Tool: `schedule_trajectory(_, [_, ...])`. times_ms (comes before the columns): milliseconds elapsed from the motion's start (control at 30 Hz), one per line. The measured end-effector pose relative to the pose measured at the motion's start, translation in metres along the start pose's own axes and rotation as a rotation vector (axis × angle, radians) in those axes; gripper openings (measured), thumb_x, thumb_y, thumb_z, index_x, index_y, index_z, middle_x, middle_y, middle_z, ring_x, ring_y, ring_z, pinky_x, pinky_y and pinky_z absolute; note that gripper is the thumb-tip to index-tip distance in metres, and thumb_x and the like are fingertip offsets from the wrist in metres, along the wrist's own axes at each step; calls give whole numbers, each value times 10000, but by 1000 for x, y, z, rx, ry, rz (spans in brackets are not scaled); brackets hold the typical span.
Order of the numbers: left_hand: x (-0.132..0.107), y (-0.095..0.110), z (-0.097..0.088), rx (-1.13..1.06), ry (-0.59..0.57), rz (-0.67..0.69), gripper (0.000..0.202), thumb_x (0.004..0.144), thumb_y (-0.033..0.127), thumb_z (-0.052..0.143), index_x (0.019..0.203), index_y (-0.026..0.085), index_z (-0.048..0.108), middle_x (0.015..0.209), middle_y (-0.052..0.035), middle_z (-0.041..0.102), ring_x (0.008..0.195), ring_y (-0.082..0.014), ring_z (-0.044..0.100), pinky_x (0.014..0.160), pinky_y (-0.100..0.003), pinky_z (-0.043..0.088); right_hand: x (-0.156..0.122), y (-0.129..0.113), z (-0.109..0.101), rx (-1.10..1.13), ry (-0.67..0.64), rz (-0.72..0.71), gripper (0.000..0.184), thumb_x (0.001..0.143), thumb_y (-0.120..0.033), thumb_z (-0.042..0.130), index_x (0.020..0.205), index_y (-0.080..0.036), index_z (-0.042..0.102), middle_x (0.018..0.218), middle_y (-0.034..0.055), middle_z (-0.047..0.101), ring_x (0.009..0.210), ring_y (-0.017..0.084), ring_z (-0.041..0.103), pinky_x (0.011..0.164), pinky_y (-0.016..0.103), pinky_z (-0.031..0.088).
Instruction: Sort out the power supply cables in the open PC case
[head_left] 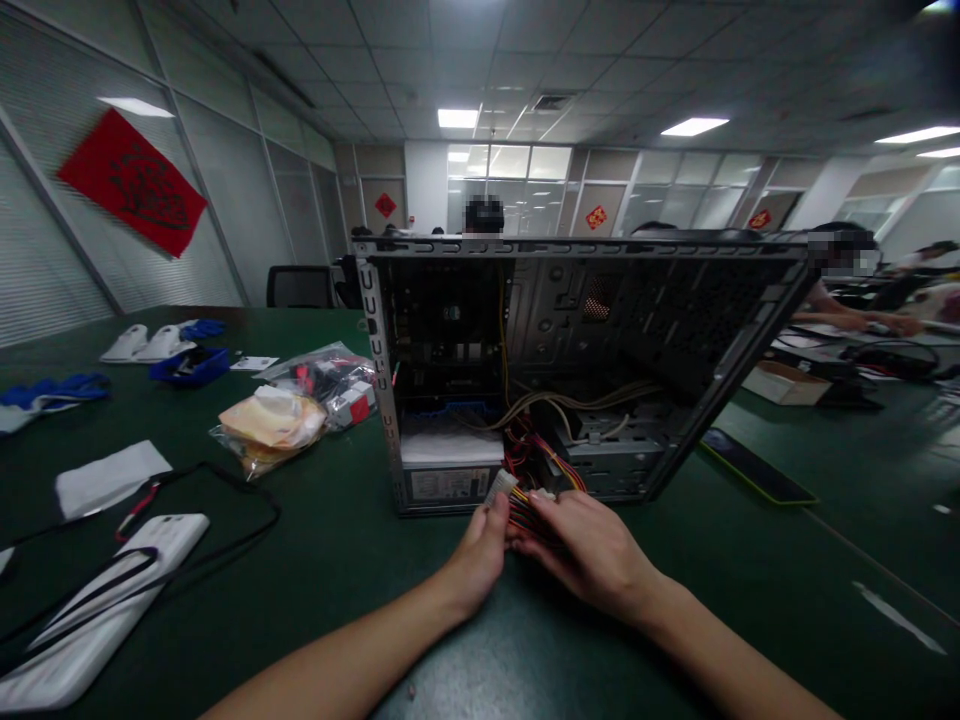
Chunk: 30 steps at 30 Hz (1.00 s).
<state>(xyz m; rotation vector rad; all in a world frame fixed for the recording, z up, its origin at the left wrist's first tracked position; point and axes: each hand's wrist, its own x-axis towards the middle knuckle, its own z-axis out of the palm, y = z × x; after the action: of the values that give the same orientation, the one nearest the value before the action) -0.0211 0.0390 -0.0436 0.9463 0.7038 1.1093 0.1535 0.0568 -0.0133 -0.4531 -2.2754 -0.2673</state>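
The step in hand looks to be sorting or positioning a power-cable bundle at the open side of a desktop computer case (pixel 585 246), which stands on the green table (pixel 337 560) with its interior facing the person; the left hand (pixel 480 550) is mostly closed, its thumb pressed near a white multi-pin connector (pixel 501 487) that points up and away; the right hand (pixel 592 545) is half curled, thumb and fingers pinching the multicoloured wire bundle (pixel 529 512) just beside it, with a second pale connector (pixel 543 494) at its fingertips, though how the lower fingers of either hand grip cannot be told; the bundle is held just in front of the case's lower edge, between the labelled metal box (pixel 450 485), probably the power supply, and the drive cage (pixel 619 470), and its wires appear to run back into the red and yellow tangle (pixel 525 440) inside; tan cables (pixel 574 400) stretch across the space above, and the cooling fan (pixel 451 313) sits higher at the left; as a judgement, the next move calls for a firm hold on the connector bodies rather than the wires, slack enough to avoid tugging, and a clear look at the pin side, which is hidden here.
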Motion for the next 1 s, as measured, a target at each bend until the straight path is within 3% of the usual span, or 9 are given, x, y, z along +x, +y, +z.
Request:
schedule_trajectory(167, [2, 1, 2, 61, -6, 32, 842, 706, 885, 464, 971, 106, 646, 736, -52, 626, 687, -177, 592, 724, -324, 441, 3, 16, -8, -122, -20, -145, 580, 954, -136, 518, 1498, -111, 316, 763, 64, 677, 607, 172, 586, 631, 334, 506])
schedule_trajectory(300, [2, 7, 7, 67, -77, 75, 847, 729, 883, 436, 941, 94, 663, 787, -76, 630, 642, -154, 570, 655, -295, 417, 13, 27, -16, -137, 38, -81, 606, 955, -167, 555, 1510, -136, 314, 783, 65, 691, 657, 183, 629, 645, 318, 501])
schedule_trajectory(400, [1, 10, 10, 75, -97, 93, 821, 749, 877, 416, 870, 102, 661, 753, -75, 624, 643, -159, 565, 654, -297, 428, 39, 23, -21, -80, 23, -10, 516, 965, -227, 560, 1455, -150, 418, 853, 81, 711, 707, 180, 653, 675, 301, 504])
schedule_trajectory(500, [1, 10, 11, 101, -74, 90, 815, 783, 861, 381, 833, 98, 663, 719, -76, 624, 621, -161, 553, 633, -299, 428, 81, 14, -22, -42, 2, 36, 306, 988, -247, 519, 1269, -166, 610, 878, 79, 718, 733, 172, 649, 672, 282, 492])
schedule_trajectory(567, [3, 7, 10, 103, -56, 78, 820, 800, 848, 370, 826, 88, 676, 710, -82, 631, 617, -166, 556, 627, -303, 433, 109, 10, -20, -5, 28, 67, 275, 997, -273, 509, 1209, -164, 647, 943, 87, 723, 789, 173, 638, 712, 284, 493])
schedule_trajectory(667, [5, 5, 8, 80, -50, 50, 819, 814, 832, 369, 787, 78, 686, 702, -94, 639, 618, -174, 570, 629, -308, 443, 141, 8, -14, -37, -37, 61, 285, 1003, -316, 500, 1199, -192, 665, 986, 77, 721, 828, 180, 604, 736, 289, 487])
schedule_trajectory(767, [5, 5, 8, 81, -55, 8, 818, 814, 824, 381, 769, 70, 695, 691, -99, 646, 614, -172, 582, 641, -305, 444, 160, 13, -7, -193, -150, 71, 278, 995, -253, 489, 1201, -225, 675, 976, 68, 721, 906, 204, 590, 719, 276, 472])
schedule_trajectory(867, [3, 7, 9, 113, -64, -4, 748, 778, 795, 489, 745, 76, 693, 672, -85, 634, 609, -164, 575, 641, -292, 439, 172, 22, 0, -272, -260, 148, 305, 969, -161, 483, 1172, -254, 691, 1069, 58, 724, 1025, 210, 599, 751, 261, 466])
schedule_trajectory(1000, [2, 11, 12, 179, -95, 0, 672, 776, 741, 538, 715, 87, 683, 655, -71, 616, 598, -157, 555, 627, -282, 423, 184, 29, 8, -294, -318, 274, 310, 993, -216, 446, 1185, -288, 678, 1090, 36, 732, 970, 214, 650, 732, 278, 469])
